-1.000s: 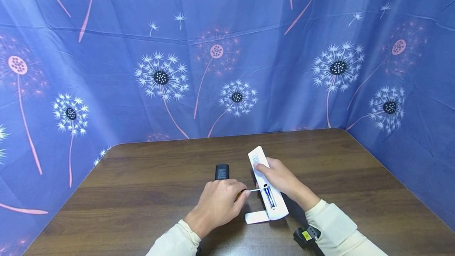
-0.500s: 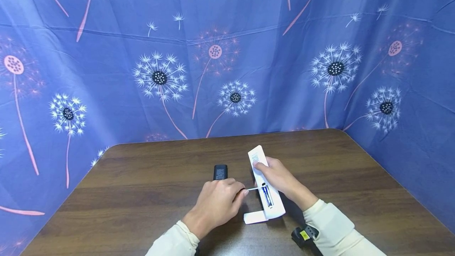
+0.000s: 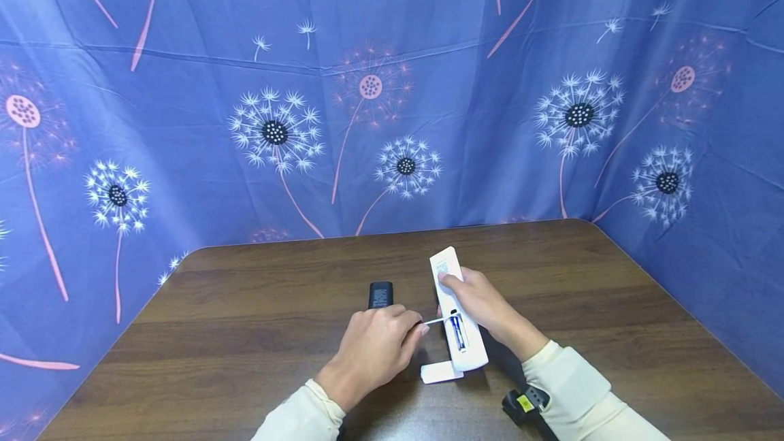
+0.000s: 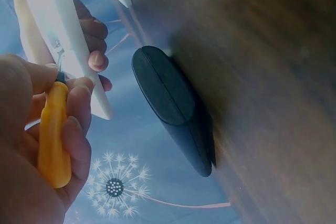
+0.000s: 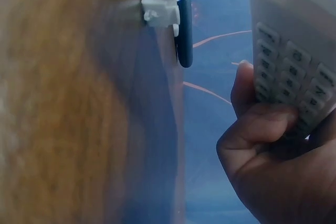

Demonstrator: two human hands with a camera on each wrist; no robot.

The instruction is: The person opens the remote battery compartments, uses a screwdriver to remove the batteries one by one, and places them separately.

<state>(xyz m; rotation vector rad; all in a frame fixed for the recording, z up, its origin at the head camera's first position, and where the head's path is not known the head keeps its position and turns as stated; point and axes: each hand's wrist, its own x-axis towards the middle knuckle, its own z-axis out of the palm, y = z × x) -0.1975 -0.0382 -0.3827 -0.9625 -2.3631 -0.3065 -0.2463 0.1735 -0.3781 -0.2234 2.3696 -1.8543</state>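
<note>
My left hand (image 3: 373,352) grips a screwdriver (image 4: 54,135) with an orange-yellow handle and a thin metal shaft. The screwdriver's tip meets the white remote control (image 3: 444,291) at the upper end of its uncovered battery slot. Inside that slot shows a blue battery (image 3: 458,333). My right hand (image 3: 486,301) holds the remote tilted, back toward the head camera, thumb across its upper back. In the right wrist view the remote's keypad (image 5: 289,72) faces the camera, with curled fingers against it. A white battery cover (image 3: 441,372) lies on the table beside the remote's lower end.
A black oblong case (image 3: 381,295) with printed text is on the brown wooden table (image 3: 245,332), just beyond my left hand. A wrist camera (image 3: 519,405) hangs at my right sleeve. Blue dandelion-print cloth (image 3: 478,121) rises behind the table.
The remote has shifted slightly away from me and turned a little in my right hand. The screwdriver's tip stays at the battery slot, its shaft angled slightly more upward in the head view.
</note>
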